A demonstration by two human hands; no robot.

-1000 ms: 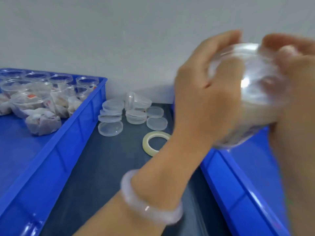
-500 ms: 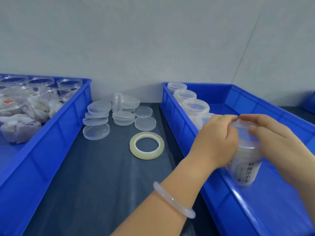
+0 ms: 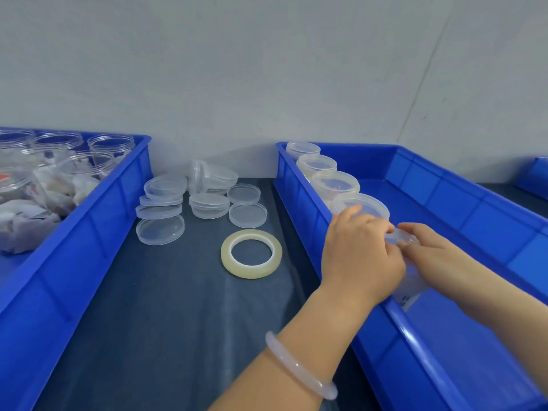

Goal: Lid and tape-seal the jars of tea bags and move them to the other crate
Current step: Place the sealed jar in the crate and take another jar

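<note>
Clear plastic lidded jar of tea bags [image 3: 411, 283] is inside the right blue plastic crate [image 3: 415, 333], next in line after the row of lidded jars [image 3: 335, 185] along its left wall. Left hand [image 3: 360, 256] and right hand [image 3: 437, 256]: fingers curled round the lid. Can't tell if the base is down. Seat it flat and close to the last jar, then release without twisting the lid.

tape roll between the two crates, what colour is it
The tape roll is pale yellowish and translucent, seen best in the head view.
</note>
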